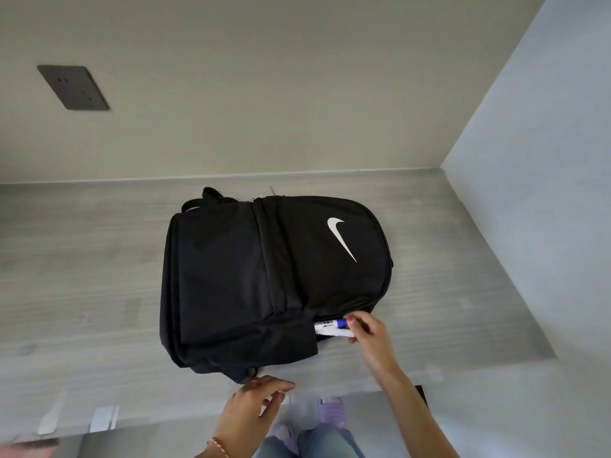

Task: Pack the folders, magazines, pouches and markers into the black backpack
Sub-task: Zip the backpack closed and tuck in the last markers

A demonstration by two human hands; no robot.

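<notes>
Backpack, black with a white swoosh logo, lies flat on the grey wood-grain table, its top end toward 3 o'clock. At its 5 o'clock edge, two markers stick out of a side pocket, one with a blue cap, the other white. The right hand pinches their ends between thumb and fingertips. The left hand hovers at the table's near edge at 6 o'clock, fingers loosely curled, holding nothing, just beside the backpack's lower corner. A dark wall socket sits at 10 o'clock.
</notes>
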